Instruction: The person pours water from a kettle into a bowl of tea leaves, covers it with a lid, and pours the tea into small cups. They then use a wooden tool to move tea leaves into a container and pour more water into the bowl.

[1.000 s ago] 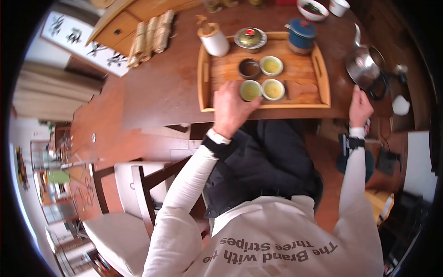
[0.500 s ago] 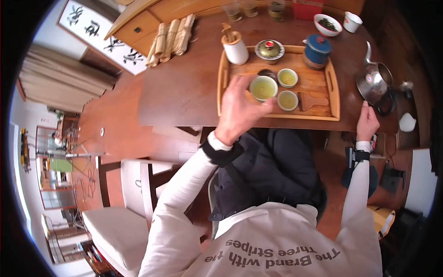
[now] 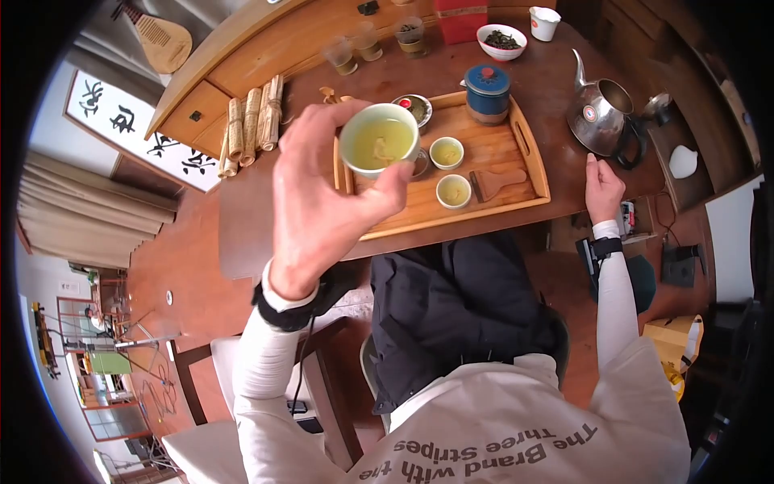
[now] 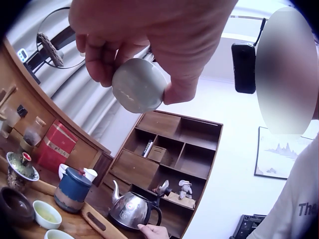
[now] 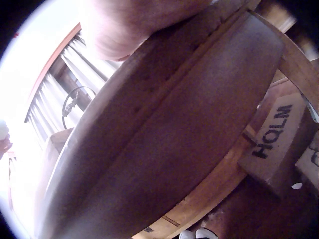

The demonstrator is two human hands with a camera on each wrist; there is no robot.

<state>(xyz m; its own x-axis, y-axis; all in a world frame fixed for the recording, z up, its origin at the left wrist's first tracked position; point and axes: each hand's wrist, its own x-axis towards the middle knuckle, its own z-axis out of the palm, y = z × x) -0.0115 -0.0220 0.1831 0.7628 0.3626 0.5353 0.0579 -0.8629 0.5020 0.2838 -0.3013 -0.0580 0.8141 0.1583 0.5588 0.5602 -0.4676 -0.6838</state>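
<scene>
Raised above the tray's left side, my left hand [image 3: 310,202] grips a pale teacup [image 3: 379,143] of yellow-green tea between thumb and fingers. The left wrist view shows this cup's underside. Two similar cups of tea [image 3: 447,152] stand on the wooden tray [image 3: 536,157], beside a wooden-handled brush [image 3: 501,182]. A dark brown cup [image 4: 15,206] is mostly hidden behind the raised hand in the head view. My right hand [image 3: 604,189] rests at the table edge, fingers loosely curled, close below the steel kettle [image 3: 595,113].
On the tray's far side stand a blue lidded pot [image 3: 487,101] and a lidded bowl [image 3: 416,109]. Rolled bamboo mats [image 3: 251,121] lie at left. Behind the tray are a white bowl of tea leaves [image 3: 501,42], a red box [image 3: 462,20] and several glasses. A chair is at lower left.
My left hand has gripped the front-left teacup, lifted it off the tray and brought it up towards the head camera. The right hand has stayed by the kettle. The head view has shifted.
</scene>
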